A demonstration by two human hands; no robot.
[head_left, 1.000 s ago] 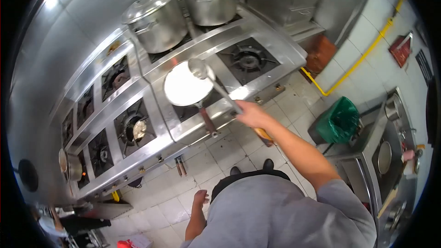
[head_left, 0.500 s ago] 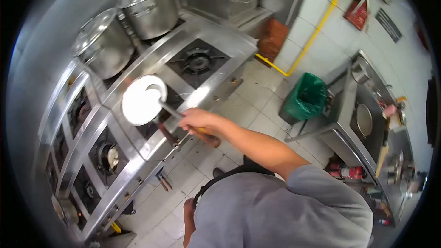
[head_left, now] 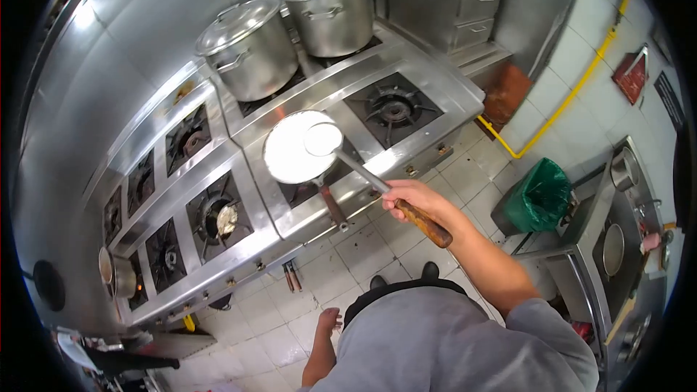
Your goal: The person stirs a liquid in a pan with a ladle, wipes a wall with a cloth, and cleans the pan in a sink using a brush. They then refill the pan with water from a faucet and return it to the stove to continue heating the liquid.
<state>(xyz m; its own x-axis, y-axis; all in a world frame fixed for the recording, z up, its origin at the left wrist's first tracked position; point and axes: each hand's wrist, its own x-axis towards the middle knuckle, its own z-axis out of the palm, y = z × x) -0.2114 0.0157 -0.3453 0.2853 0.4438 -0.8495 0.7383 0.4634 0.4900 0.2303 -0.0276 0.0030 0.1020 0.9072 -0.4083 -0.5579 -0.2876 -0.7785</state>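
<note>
My right hand [head_left: 415, 199] grips the wooden handle of a long metal ladle [head_left: 324, 139]. The ladle's bowl is full of white liquid and hangs over the right edge of a pan [head_left: 290, 152] of the same white liquid. That pan sits on a front burner of the steel stove [head_left: 239, 192], its handle pointing toward me. My left hand [head_left: 328, 319] hangs loose by my side over the tiled floor, holding nothing.
Two large lidded steel pots [head_left: 250, 47] [head_left: 330, 0] stand on the back burners. An unlit burner [head_left: 392, 109] lies right of the pan. A green-lined bin [head_left: 537, 196] and a steel counter [head_left: 617, 239] are at my right. A yellow pipe [head_left: 559, 105] runs along the wall.
The view has swung back to the right. The ladle has come up out of the pan, its bowl now full of white liquid; my right hand has slid back onto the wooden grip.
</note>
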